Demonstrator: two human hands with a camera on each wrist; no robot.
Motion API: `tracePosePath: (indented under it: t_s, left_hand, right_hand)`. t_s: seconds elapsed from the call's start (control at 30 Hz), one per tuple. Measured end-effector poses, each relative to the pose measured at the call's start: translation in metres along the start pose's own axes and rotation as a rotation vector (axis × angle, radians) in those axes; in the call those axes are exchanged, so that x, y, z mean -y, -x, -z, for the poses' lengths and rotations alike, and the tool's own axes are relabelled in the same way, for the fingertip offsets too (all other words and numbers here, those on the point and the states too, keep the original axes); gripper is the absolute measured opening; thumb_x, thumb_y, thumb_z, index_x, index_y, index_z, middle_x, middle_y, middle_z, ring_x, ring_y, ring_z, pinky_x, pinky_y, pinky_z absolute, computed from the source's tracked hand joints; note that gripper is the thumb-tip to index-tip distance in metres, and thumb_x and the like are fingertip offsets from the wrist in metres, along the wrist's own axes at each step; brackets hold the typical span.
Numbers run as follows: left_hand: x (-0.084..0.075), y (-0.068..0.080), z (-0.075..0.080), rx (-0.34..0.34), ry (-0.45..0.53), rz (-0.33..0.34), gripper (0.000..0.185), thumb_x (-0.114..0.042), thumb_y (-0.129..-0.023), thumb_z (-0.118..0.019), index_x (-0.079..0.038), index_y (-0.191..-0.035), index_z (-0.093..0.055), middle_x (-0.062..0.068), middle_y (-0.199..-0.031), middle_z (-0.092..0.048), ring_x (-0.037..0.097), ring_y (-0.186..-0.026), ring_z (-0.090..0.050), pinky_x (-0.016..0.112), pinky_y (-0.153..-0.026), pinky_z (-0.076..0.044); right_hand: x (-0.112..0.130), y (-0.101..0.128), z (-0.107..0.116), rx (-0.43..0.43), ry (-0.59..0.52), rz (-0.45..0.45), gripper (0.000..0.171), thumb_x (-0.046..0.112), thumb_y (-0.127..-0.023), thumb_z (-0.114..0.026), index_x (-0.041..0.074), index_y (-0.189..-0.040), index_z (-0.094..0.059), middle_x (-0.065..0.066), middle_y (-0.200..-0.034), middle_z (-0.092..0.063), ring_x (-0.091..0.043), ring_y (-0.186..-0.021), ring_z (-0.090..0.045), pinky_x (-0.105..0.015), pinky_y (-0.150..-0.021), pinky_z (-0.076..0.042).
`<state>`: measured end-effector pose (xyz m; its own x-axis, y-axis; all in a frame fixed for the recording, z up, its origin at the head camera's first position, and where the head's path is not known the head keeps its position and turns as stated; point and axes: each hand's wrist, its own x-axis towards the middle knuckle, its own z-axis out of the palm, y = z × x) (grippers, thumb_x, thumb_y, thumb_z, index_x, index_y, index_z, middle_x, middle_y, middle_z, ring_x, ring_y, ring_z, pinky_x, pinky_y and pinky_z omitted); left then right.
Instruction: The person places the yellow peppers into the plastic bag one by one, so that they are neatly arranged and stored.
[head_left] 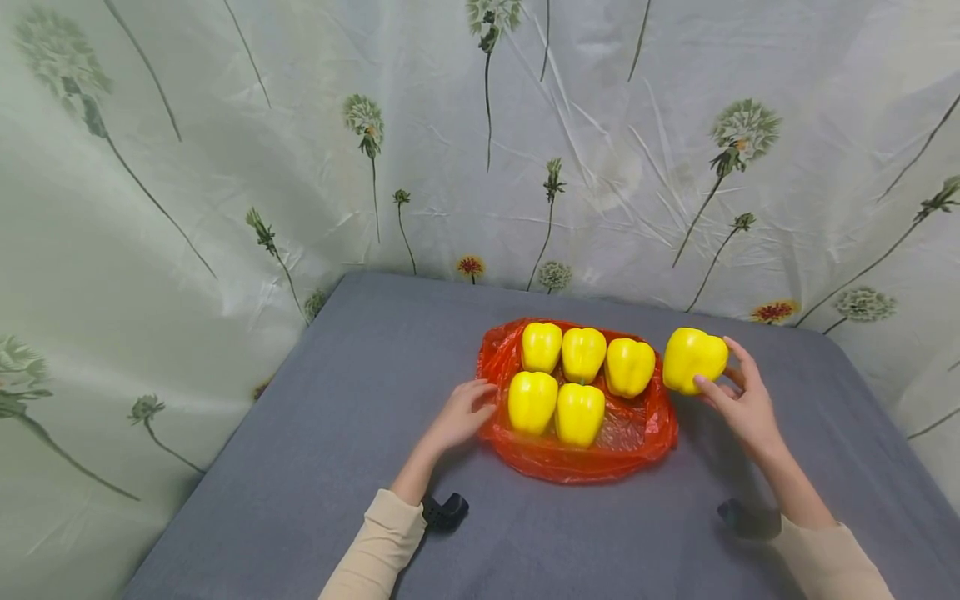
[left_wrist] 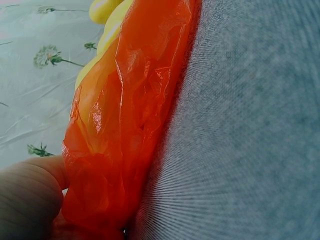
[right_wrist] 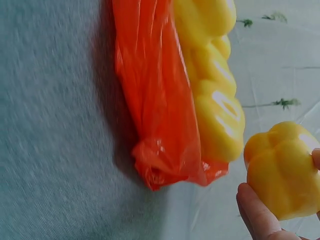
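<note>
R hand (head_left: 742,400) grips a pepper (head_left: 693,359) just off the bag's (head_left: 592,458) R edge; L hand (head_left: 461,414), fingers relaxed, touches its L edge; five peppers (head_left: 573,379) inside; bare counter (head_left: 300,467) L.

The head view looks forward and down from above the near edge of the grey table (head_left: 315,467), taking in both arms and the flowered backdrop (head_left: 225,167) at the far side. The left wrist view sits low and very close to the orange bag (left_wrist: 125,125), facing its left edge. The right wrist view, also close, faces the bag's right edge. All three views share the bag.
</note>
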<state>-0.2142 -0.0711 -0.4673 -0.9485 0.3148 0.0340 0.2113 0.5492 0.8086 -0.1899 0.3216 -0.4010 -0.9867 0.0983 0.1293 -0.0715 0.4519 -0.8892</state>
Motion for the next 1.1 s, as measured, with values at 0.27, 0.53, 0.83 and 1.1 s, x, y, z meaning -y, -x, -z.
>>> tracePosePath:
  t_s: [0.27,0.53,0.83,1.1]
  left_hand:
    - [0.000,0.000,0.001,0.001,0.002,-0.020,0.041,-0.017,-0.092,-0.053,-0.001,-0.130,-0.053,0.023,-0.141,-0.044,0.040,-0.133,-0.036,0.057,-0.110,-0.031]
    - [0.001,0.001,0.000,0.003,0.010,-0.011,0.041,-0.018,-0.093,-0.053,-0.002,-0.131,-0.052,0.022,-0.142,-0.044,0.039,-0.133,-0.037,0.056,-0.109,-0.033]
    - [0.001,0.004,0.000,0.010,-0.013,-0.033,0.041,-0.015,-0.092,-0.053,0.000,-0.130,-0.052,0.024,-0.140,-0.044,0.042,-0.132,-0.037,0.058,-0.109,-0.031]
    - [-0.004,0.003,0.002,0.003,0.005,0.000,0.041,-0.016,-0.092,-0.053,-0.002,-0.130,-0.053,0.021,-0.142,-0.044,0.039,-0.133,-0.037,0.056,-0.109,-0.033]
  right_hand:
    - [0.009,0.018,-0.006,0.042,-0.011,0.031,0.074,0.018,-0.094,-0.055,0.025,-0.151,-0.007,-0.036,-0.136,-0.027,0.021,-0.080,-0.053,-0.003,-0.068,-0.048]
    - [0.008,0.030,-0.018,0.102,-0.017,0.036,0.074,0.017,-0.093,-0.056,0.024,-0.151,-0.009,-0.027,-0.132,-0.033,0.019,-0.083,-0.055,-0.006,-0.070,-0.050]
    - [0.009,0.039,-0.032,0.144,-0.018,0.030,0.074,0.015,-0.092,-0.058,0.015,-0.150,-0.012,-0.028,-0.136,-0.032,0.021,-0.089,-0.051,-0.004,-0.073,-0.048]
    - [0.007,0.043,-0.043,0.179,0.116,-0.035,0.076,0.027,-0.091,-0.061,0.017,-0.149,-0.013,-0.029,-0.139,-0.035,-0.016,-0.105,-0.063,-0.024,-0.081,-0.056]
